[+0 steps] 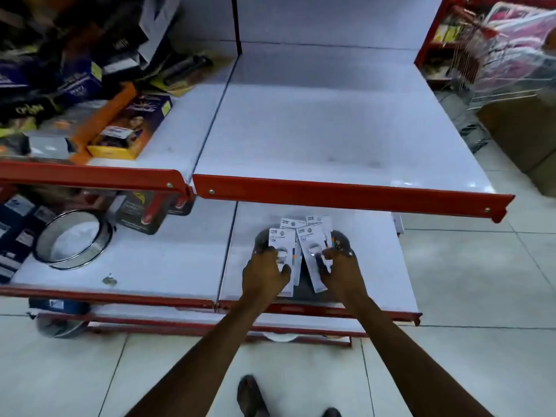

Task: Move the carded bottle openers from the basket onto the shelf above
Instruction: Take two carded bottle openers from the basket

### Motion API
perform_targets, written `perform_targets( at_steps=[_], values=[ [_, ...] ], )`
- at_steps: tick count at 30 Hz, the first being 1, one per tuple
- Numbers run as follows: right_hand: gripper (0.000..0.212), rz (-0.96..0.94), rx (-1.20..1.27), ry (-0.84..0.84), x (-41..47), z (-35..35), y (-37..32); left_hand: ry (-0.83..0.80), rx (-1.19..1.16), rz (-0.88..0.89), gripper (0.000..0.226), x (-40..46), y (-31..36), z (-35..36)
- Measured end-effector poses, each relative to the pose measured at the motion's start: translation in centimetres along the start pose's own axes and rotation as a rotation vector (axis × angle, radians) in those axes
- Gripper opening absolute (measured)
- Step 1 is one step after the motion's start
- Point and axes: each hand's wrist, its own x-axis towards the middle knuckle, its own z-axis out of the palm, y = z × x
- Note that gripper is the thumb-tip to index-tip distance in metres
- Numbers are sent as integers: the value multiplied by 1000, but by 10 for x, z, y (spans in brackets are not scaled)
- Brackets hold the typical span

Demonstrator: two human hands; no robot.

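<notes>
A dark round basket [341,237] sits on the lower white shelf, holding several white carded bottle openers [290,223]. My left hand [264,273] grips one carded opener [282,240] at the basket's left side. At the basket's right side, my right hand [341,270] grips another carded opener [311,243]. Both cards stand tilted up out of the basket. The shelf above [331,124] is a bare white surface with a red front rail [352,195].
Boxed goods [126,127] pile up on the upper shelf's left bay. A round metal sieve [73,239] and dark boxes lie on the lower shelf at left. A wire cart [496,55] with pink packages stands at the right. Tiled floor lies below.
</notes>
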Motion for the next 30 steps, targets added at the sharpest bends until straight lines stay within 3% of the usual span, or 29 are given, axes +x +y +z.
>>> perform_targets(
  at_steps=[5,13,16,22,27,30],
  values=[
    [26,83,73,-164,8,17,-22,42,30,-13,54,24,-5,5],
    [22,206,0,-216,15,43,-23,21,-111,-120,72,42,-2,8],
    [21,241,28,-161,17,50,-22,45,-164,-133,62,46,-8,7],
    [14,306,239,-58,21,57,-20,111,-253,-129,21,39,-17,1],
    [31,336,497,-4,14,49,-24,109,-262,-90,24,28,-30,-14],
    [29,246,501,13,10,40,-20,60,-258,-32,25,21,-36,-27]
  ],
)
